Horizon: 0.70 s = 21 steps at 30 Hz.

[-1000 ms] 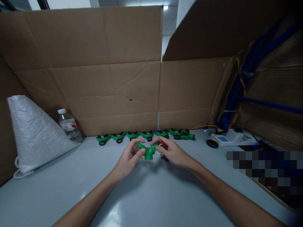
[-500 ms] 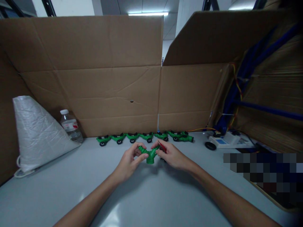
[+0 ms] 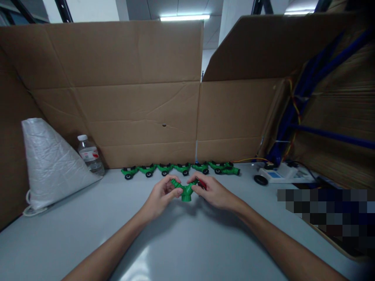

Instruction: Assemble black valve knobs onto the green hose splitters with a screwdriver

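Observation:
A green Y-shaped plastic fitting (image 3: 184,190) is held between both hands just above the grey table (image 3: 181,242). My left hand (image 3: 160,197) pinches its left branch with fingers curled. My right hand (image 3: 213,192) grips the right branch, and a small red part (image 3: 202,185) shows between its fingers. Behind the hands, a row of several finished green fittings with black wheels (image 3: 181,169) lies along the foot of the cardboard wall (image 3: 131,109).
A white woven sack (image 3: 49,166) and a clear water bottle (image 3: 90,155) stand at the back left. A white device with a black wheel and coloured wires (image 3: 277,174) sits at the back right, beside blue cables (image 3: 299,101).
The hands and fitting have hardly shifted. The red part in my right hand now lies lower and more covered by the fingers. The view tilted slightly.

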Each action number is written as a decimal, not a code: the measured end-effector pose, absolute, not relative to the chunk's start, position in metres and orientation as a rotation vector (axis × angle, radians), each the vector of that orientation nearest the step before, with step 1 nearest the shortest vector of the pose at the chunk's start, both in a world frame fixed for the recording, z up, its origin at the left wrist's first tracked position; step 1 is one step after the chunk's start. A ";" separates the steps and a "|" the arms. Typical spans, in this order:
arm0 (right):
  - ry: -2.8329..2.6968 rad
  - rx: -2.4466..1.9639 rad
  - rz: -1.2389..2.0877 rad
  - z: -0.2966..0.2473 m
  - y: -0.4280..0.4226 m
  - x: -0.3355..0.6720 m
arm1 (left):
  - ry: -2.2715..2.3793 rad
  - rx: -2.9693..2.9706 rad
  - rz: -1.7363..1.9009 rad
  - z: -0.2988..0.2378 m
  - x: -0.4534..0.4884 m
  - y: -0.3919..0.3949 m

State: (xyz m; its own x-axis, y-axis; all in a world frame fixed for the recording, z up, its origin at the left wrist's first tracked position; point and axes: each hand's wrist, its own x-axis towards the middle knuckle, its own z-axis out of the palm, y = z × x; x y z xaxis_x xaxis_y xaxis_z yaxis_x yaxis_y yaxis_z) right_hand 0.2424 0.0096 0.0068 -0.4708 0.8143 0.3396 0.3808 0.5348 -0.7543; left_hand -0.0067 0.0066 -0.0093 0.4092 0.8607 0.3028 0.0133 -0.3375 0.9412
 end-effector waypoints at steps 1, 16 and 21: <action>-2.072 -0.958 0.796 0.006 0.010 0.242 | 0.776 1.672 1.078 -0.010 -0.007 0.007; -2.187 -0.888 0.798 0.017 0.002 0.246 | 0.721 1.612 0.979 0.001 -0.003 0.004; -2.234 -0.848 0.753 0.019 0.002 0.247 | 0.706 1.605 0.956 0.001 -0.004 0.005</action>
State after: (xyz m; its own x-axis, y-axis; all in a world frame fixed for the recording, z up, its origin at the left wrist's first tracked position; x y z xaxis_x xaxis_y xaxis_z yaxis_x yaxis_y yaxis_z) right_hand 0.2469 0.0023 0.0188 -0.5977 0.7231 0.3462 0.3660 0.6303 -0.6846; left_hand -0.0036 0.0045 0.0014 0.4995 0.8374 0.2220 -0.0347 -0.2367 0.9709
